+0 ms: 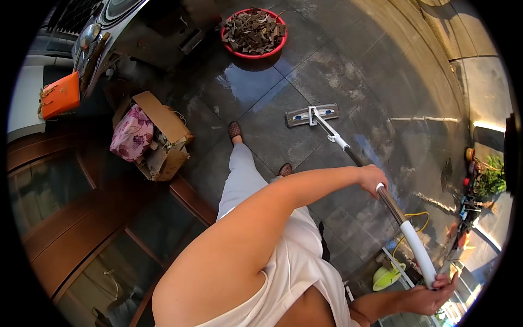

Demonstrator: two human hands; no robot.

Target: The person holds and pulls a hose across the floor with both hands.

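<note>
The left hand [372, 180] gripped the mop pole [391, 204], the right hand [436, 296] curled round its white grip [418, 253]; the mop head [297, 117] lay well inside the floor's right edge [442, 71]; wet patches [244, 84] risked a shoe [235, 129] slipping

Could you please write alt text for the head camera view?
A person's left hand grips the pole of a flat mop, their right hand at its handle end, the mop head on a tiled floor with wet patches. Ahead is a red basin of brown fragments; to the left, an open cardboard box.
</note>
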